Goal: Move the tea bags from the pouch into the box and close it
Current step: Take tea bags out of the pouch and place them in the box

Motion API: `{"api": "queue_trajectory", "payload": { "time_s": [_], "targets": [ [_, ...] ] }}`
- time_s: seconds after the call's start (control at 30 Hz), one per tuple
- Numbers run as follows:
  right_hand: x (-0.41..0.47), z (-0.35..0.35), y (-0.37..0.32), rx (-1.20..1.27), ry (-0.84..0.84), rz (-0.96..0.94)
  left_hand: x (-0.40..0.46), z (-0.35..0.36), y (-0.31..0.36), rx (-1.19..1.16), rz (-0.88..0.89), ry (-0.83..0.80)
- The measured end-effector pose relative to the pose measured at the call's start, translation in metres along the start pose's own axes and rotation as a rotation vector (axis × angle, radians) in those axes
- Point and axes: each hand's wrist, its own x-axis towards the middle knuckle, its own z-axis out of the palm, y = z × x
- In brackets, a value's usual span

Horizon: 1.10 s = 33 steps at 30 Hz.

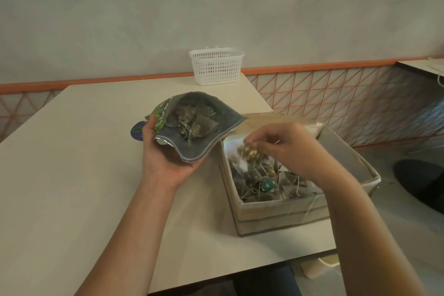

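My left hand (165,158) grips a green printed pouch (211,137) from below, holding it above the table with its mouth wide open toward me. Several tea bags (194,122) lie inside it. My right hand (286,149) pinches one tea bag (249,151) over the open cardboard box (278,214), which stands at the table's right edge. Several more tea bags with strings and green tags (266,185) fill the bottom of the box. The box's lid flap (336,149) stands open on the far right side.
A white plastic basket (216,66) sits at the far edge of the beige table (72,175). A round purple sticker or coaster (137,130) lies under the pouch's left side. The table's right edge runs just beside the box; a dark round stool (422,180) is beyond it.
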Motion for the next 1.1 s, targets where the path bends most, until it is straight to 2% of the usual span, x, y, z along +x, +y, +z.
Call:
{"api": "queue_trajectory", "payload": {
  "time_s": [0.1,0.23,0.3,0.43,0.53,0.67,0.7,0.8,0.87,0.97,1.1],
  "targets": [
    [0.004,0.013,0.002,-0.158,-0.132,-0.024,0.000,0.001,0.001,-0.001,-0.001,0.007],
    [0.010,0.016,0.005,-0.218,-0.112,-0.021,-0.002,0.002,0.002,-0.007,-0.003,0.007],
    [0.012,0.018,0.005,-0.325,-0.118,-0.053,-0.002,0.002,0.002,-0.012,-0.004,0.011],
    [0.012,0.029,0.006,-0.582,-0.341,-0.035,-0.002,0.001,0.002,-0.020,-0.023,0.008],
    [0.009,0.028,0.004,-0.555,-0.380,0.024,-0.002,0.000,0.003,-0.029,-0.029,0.004],
    [0.011,0.025,-0.002,-0.449,-0.216,0.008,-0.003,-0.001,0.006,-0.033,-0.024,0.003],
    [0.011,0.027,-0.002,-0.455,-0.229,0.005,-0.003,-0.001,0.006,-0.035,-0.029,-0.004],
    [0.011,0.033,0.000,-0.574,-0.429,0.011,-0.002,-0.003,0.007,-0.040,-0.046,-0.020],
    [0.009,0.030,-0.003,-0.527,-0.467,0.028,-0.001,-0.004,0.008,-0.041,-0.051,-0.022],
    [0.009,0.016,-0.017,-0.408,-0.288,-0.001,-0.001,-0.004,0.010,-0.018,-0.034,-0.004],
    [0.014,0.008,-0.043,-0.297,-0.008,-0.146,0.002,-0.007,0.012,-0.028,-0.020,0.044]
  ]
}}
